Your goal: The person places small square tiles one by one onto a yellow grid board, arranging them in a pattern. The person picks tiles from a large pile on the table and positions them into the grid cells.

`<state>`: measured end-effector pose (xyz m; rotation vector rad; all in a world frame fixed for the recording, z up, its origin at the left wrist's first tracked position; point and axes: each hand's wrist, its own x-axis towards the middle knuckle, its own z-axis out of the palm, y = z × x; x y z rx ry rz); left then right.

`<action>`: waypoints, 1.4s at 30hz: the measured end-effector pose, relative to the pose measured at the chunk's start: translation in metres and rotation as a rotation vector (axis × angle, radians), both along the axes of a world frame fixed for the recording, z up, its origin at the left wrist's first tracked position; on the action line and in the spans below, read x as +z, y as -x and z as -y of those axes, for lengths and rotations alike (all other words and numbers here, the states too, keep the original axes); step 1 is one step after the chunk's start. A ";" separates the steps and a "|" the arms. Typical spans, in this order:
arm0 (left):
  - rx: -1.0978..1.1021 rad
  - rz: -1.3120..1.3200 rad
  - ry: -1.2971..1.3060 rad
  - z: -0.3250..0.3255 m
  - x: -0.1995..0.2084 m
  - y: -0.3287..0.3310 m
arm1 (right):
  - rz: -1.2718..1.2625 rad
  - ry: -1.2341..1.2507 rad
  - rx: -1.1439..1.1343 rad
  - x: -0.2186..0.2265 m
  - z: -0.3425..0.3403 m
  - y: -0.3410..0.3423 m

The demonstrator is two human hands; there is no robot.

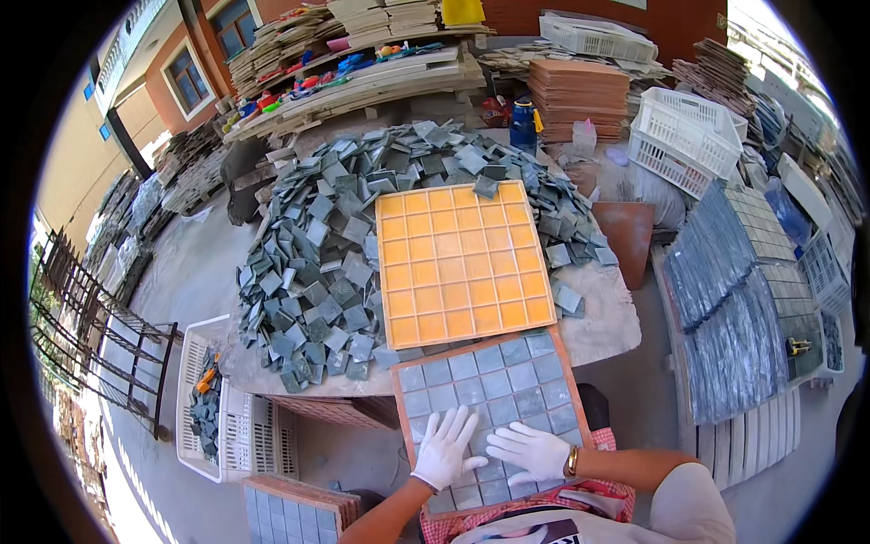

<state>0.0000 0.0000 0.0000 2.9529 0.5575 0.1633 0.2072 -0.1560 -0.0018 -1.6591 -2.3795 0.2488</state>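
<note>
Close to my body is a reddish-brown board [400, 399] with square grey-green stone tiles [463, 365] set on it in a grid. My left hand [444, 452], in a white glove, lies flat on the tiles with its fingers spread. To its right my right hand [531, 451], gloved too, rests on the same tiles with fingers stretched out. Neither hand grips anything. Just beyond the board lies a yellow grid tray [460, 258] with square compartments and pale dividers. One loose tile [486, 187] sits at its far edge. Tiles under my palms are hidden.
Loose stone tiles [340, 290] are heaped on the worktable [607, 308] around the tray. A white crate [237, 453] of tiles stands lower left, near stacked tile boards [290, 510]. At right are wrapped tile stacks [734, 354]. A blue jug [523, 125] stands behind the heap.
</note>
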 end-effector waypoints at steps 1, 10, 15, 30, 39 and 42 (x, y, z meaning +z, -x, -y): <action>-0.002 -0.013 -0.012 -0.004 0.003 0.004 | -0.013 -0.012 -0.002 -0.001 -0.004 0.005; 0.227 0.135 -0.099 -0.061 -0.013 -0.040 | 0.152 -0.174 -0.380 -0.001 -0.044 -0.079; 0.074 0.014 -0.002 -0.012 -0.012 0.017 | 0.027 0.019 -0.278 0.005 0.032 -0.035; 0.058 -0.030 0.127 0.094 0.001 0.047 | -0.386 -0.042 -0.395 -0.005 0.082 0.004; -0.002 0.077 0.152 0.094 -0.011 0.016 | -0.507 -0.241 -0.617 -0.016 0.084 -0.004; -0.016 0.031 0.159 0.096 -0.002 -0.003 | -0.644 -0.239 -0.664 -0.015 0.083 -0.003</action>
